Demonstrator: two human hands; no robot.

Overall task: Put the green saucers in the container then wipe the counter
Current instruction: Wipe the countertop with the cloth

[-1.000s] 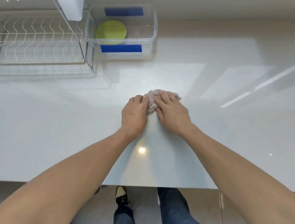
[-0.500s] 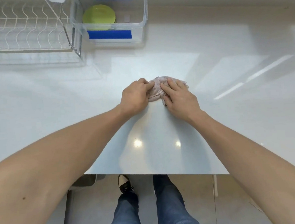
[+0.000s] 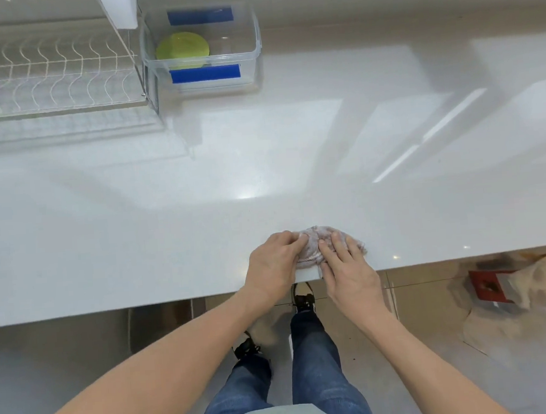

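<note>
Green saucers lie stacked inside a clear plastic container with blue tape strips, at the back of the white counter. A bunched pinkish cloth rests on the counter right at its front edge. My left hand presses on the cloth's left side, and my right hand lies flat over its right side. Both hands hold the cloth down against the surface.
A wire dish rack stands at the back left, touching the container. Below the counter edge are my legs and shoes on a tiled floor. A red and beige bag lies on the floor to the right.
Both hands have dragged the cloth toward me, from the middle of the counter to its front edge. The saucers and container have not moved.
</note>
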